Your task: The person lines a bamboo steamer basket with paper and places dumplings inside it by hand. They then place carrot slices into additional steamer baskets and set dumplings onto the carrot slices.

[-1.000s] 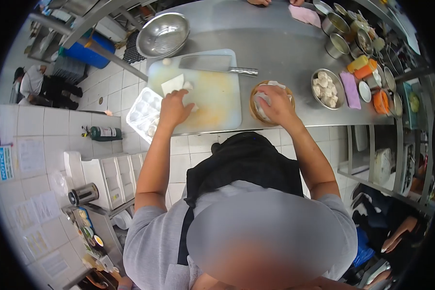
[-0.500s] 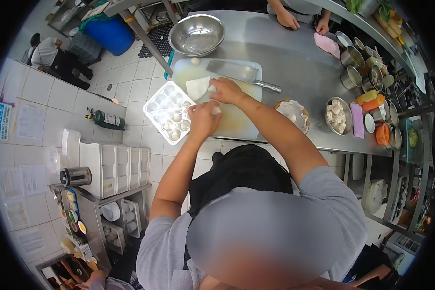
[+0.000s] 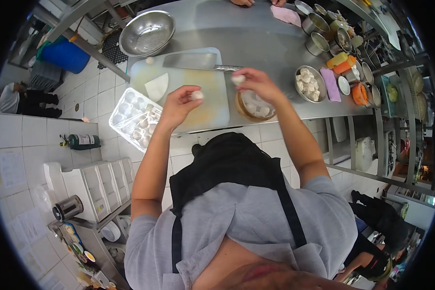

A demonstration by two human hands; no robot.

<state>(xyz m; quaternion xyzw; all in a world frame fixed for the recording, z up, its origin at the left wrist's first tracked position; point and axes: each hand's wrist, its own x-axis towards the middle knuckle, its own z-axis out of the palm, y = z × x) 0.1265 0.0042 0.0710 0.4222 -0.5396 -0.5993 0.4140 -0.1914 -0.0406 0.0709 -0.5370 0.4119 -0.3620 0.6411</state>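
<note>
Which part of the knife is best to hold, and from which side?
Probably the handle, from the person's right: it juts past the right edge of the board, on which the broad blade lies. But the right hand holds a white piece.

A grey short-sleeved shirt (image 3: 256, 212) shows under a black strapped apron (image 3: 224, 162).
</note>
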